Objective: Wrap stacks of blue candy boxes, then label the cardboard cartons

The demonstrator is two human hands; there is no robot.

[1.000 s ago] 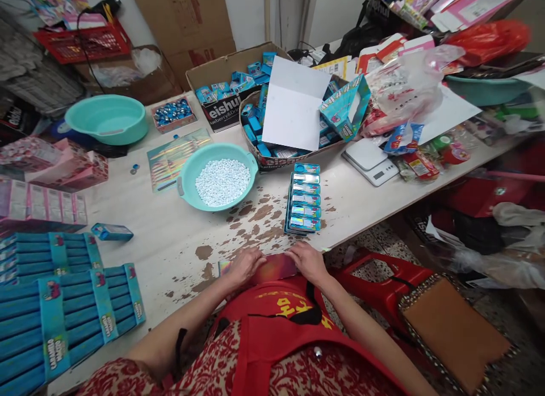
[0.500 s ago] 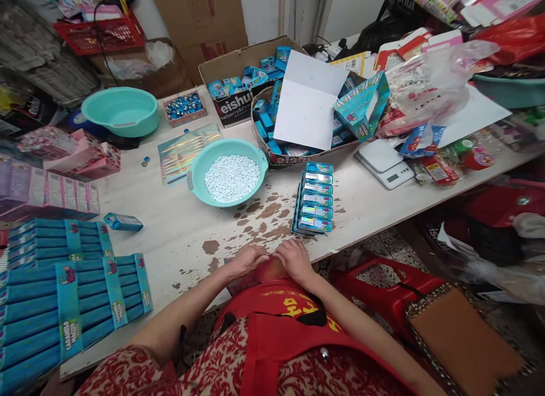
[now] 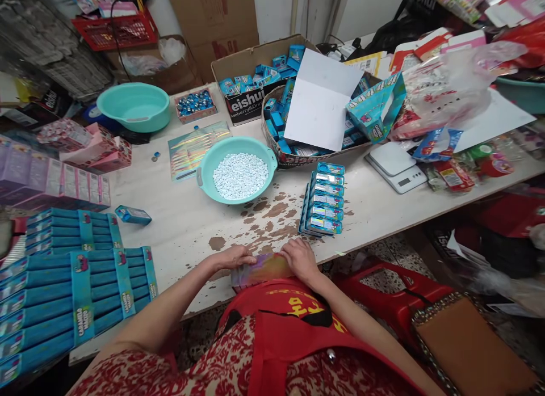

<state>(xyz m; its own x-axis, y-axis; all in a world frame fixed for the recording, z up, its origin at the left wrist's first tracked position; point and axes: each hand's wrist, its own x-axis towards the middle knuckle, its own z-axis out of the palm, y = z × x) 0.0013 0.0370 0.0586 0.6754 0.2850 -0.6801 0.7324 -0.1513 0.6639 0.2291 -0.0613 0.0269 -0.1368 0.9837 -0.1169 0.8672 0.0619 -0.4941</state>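
Observation:
A shiny rainbow-coloured flat carton (image 3: 264, 269) lies at the near edge of the white table (image 3: 179, 226). My left hand (image 3: 233, 256) rests on its left end and my right hand (image 3: 300, 258) presses on its right end, so both hands hold it against the table edge. Just beyond my right hand stands a neat row of small blue candy boxes (image 3: 324, 199). A teal bowl of white tablets (image 3: 239, 171) sits further back, in the middle of the table.
Stacks of long blue packs (image 3: 68, 294) fill the near left, with a single blue box (image 3: 133, 215) beside them. Cardboard boxes of blue packs (image 3: 255, 84), an empty teal basin (image 3: 134, 105), a white scale (image 3: 397, 165) and plastic bags crowd the back. A red stool (image 3: 392, 288) stands at right.
My hands, drawn close together half a second ago, have spread apart along the carton, which now shows flat between them. The view has shifted, so things sit further right in the picture.

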